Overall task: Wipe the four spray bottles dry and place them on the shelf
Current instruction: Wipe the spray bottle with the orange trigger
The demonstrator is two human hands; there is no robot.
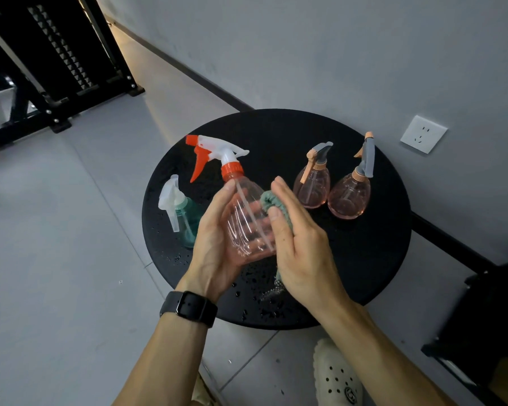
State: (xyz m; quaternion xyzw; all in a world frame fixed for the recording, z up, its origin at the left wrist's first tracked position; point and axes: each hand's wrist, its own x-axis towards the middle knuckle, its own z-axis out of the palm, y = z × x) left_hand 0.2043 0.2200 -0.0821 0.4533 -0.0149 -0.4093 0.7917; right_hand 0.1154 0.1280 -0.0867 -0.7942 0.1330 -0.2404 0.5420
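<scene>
Nearest the camera, a pale perforated clog (336, 376) rests on the grey tiled floor (56, 259), just below the edge of a round black table (364, 259) whose near surface is beaded with water drops.

Above that table the left hand (214, 238), a black watch (189, 308) on its wrist, grips the clear pink spray bottle (247, 221) from the left side — fingers curled round behind the ribbed body, thumb lying along the shoulder near the orange collar. The bottle is lifted and tilted, its white-and-orange trigger head pointing up and to the left. The right hand (299, 244) presses a grey-green cloth (272, 200) against the bottle's right flank; the cloth is bunched under the fingers and thumb, and a loose end hangs down beneath the palm.

Just left of the held bottle, partly hidden behind the left hand, a teal spray bottle (188, 215) with a white trigger stands on the table. Farther back on the right, two small round pink bottles with grey-and-peach spray heads stand on the table close together — the left pink bottle (313, 187) and the right pink bottle (349, 197).

Beyond the table rises a grey wall (305, 54) carrying a white wall socket (423, 134). At far left, a black metal frame (56, 68) stands on the floor.
</scene>
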